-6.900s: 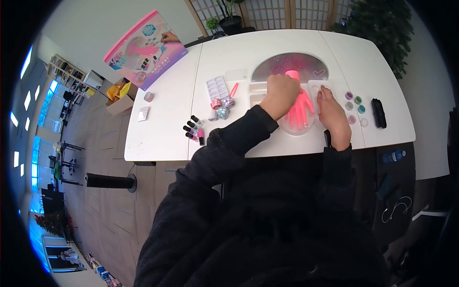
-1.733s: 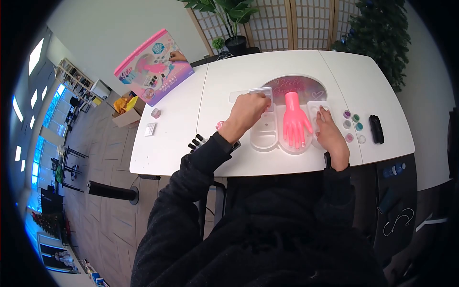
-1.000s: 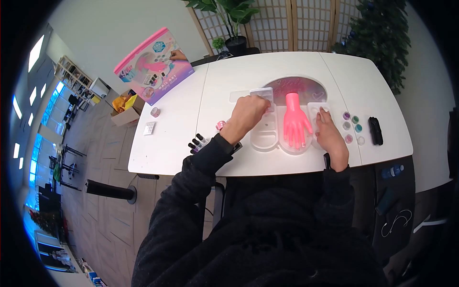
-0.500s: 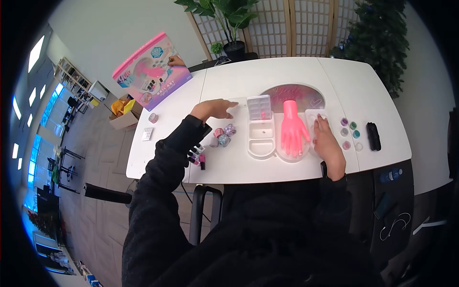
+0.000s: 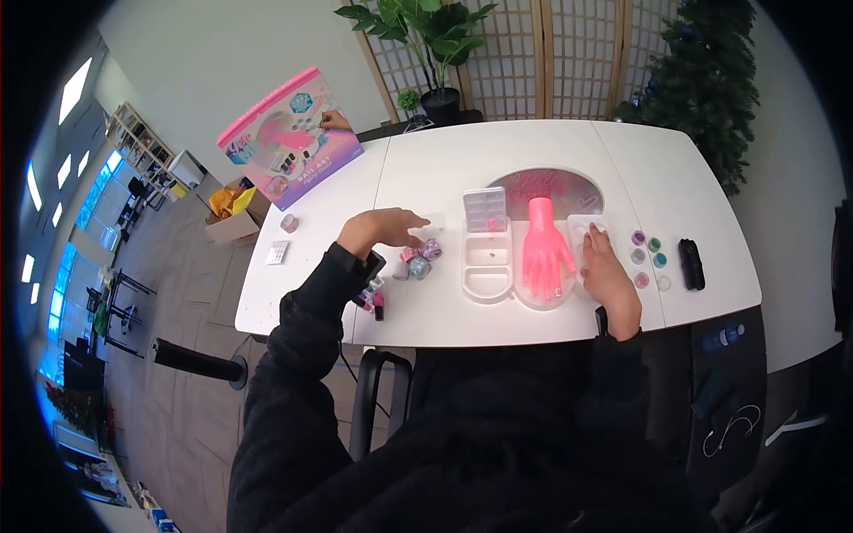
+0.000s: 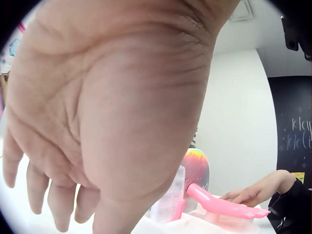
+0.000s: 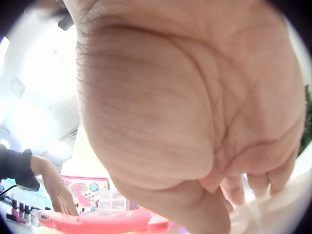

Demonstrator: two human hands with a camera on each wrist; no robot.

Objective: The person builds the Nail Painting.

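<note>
My left hand (image 5: 384,231) hovers over the left part of the table with its fingers loosely extended and holds nothing. Just below its fingertips sit several glittery pink, lilac and blue pots (image 5: 419,266). A clear divided case (image 5: 485,204) leans upright in the back compartment of the white tray (image 5: 487,299), a bit of pink showing at its lower right. On the tray's middle lies a pink plastic hand (image 5: 544,244), its fingers toward me. My right hand (image 5: 610,277) rests with extended fingers on the tray's right section, beside the pink plastic hand.
Small nail polish bottles (image 5: 377,305) stand near the front left. Several round glitter pots (image 5: 638,256) and a black case (image 5: 691,264) lie at the right. A nail art box (image 5: 293,142) stands at the back left, and a mirror (image 5: 569,188) rises behind the tray.
The divided case went from the table at left into the tray's back compartment. My left hand let go of it and moved left over the glittery pots. My right hand stayed on the tray.
</note>
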